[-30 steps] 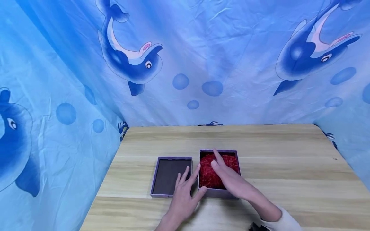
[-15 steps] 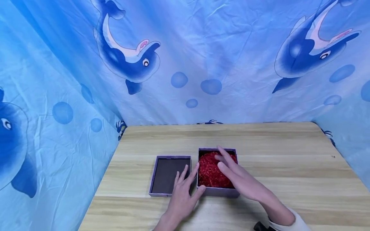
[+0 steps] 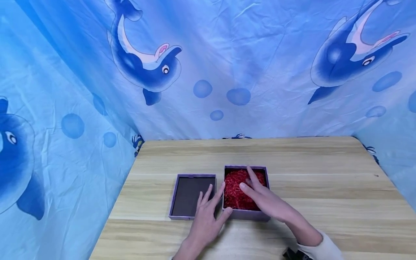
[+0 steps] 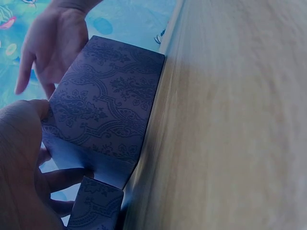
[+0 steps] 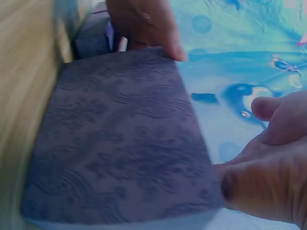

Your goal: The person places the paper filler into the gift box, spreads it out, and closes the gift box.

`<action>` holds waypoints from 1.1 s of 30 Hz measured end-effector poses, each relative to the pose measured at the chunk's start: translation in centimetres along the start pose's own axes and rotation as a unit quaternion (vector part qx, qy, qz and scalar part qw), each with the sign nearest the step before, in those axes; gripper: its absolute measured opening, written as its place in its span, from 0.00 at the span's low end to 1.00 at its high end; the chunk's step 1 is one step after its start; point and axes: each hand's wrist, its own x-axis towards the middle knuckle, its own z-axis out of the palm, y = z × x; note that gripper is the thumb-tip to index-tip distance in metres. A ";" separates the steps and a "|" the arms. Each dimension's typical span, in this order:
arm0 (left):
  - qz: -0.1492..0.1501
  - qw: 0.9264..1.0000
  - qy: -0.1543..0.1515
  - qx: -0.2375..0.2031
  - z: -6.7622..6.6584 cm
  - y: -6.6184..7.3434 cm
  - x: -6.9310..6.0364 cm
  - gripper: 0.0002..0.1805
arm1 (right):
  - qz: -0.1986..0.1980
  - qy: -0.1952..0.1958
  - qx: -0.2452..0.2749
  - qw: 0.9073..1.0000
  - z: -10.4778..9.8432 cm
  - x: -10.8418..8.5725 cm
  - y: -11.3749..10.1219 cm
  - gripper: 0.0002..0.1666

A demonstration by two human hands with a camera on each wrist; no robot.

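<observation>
A purple box (image 3: 246, 215) filled with red shredded paper (image 3: 235, 191) stands on the table. My left hand (image 3: 206, 222) rests against its near left corner, the thumb (image 4: 41, 108) at the front wall and the index finger along the left side. Over the right part of the box, my right hand (image 3: 268, 200) is spread above the shredded paper, thumb and index finger extended; whether it touches the paper cannot be told. Both wrist views show the box's embossed floral wall (image 4: 103, 96). A shallow dark-lined lid (image 3: 191, 196) lies to the left, partly behind my left fingers.
The wooden table (image 3: 325, 187) extends around the box and lid. A blue curtain (image 3: 260, 54) printed with dolphins hangs behind and at both sides. Near the right sleeve (image 3: 321, 249) a small black device (image 3: 294, 254) shows at the bottom edge.
My right hand first shifted right across the shredded paper, then came back a little left. The left hand has kept its place at the box corner. Box and lid stay put.
</observation>
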 end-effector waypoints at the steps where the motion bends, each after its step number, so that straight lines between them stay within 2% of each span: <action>1: -0.001 1.000 -0.001 -0.001 0.0 0.0 0.0 0.42 | -0.004 0.000 0.005 1.000 -0.3 -0.2 -0.1 0.51; 4: -0.006 1.000 -0.004 -0.001 0.1 0.1 0.1 0.42 | -0.031 0.004 0.014 0.999 -1.1 -1.2 -0.6 0.50; 9: -0.011 1.000 -0.006 0.002 0.1 0.2 0.1 0.42 | -0.080 0.035 0.013 0.996 -2.1 -3.2 -1.2 0.48; 14: -0.014 1.000 -0.004 0.001 0.2 0.2 0.0 0.43 | -0.114 0.063 0.028 0.991 -1.8 -4.3 -1.4 0.46; 20: -0.002 1.000 0.005 -0.008 0.1 0.0 0.1 0.42 | -0.169 0.107 0.077 0.977 1.4 -4.7 -1.7 0.42; 23: 0.017 0.999 0.027 -0.022 -0.3 -0.4 0.4 0.41 | -0.202 0.132 0.100 0.965 3.4 -4.5 -1.8 0.41; 26: 0.025 0.997 0.064 -0.034 -1.1 -1.0 0.7 0.38 | -0.247 0.143 0.106 0.952 5.3 -4.3 -1.5 0.44; 30: 0.003 0.993 0.114 -0.028 -2.7 -2.1 1.1 0.33 | -0.298 0.128 0.088 0.942 7.4 -3.9 -1.0 0.48; 33: -0.023 0.990 0.136 -0.034 -4.0 -2.9 1.3 0.30 | -0.311 0.110 0.072 0.941 8.8 -3.6 -0.9 0.51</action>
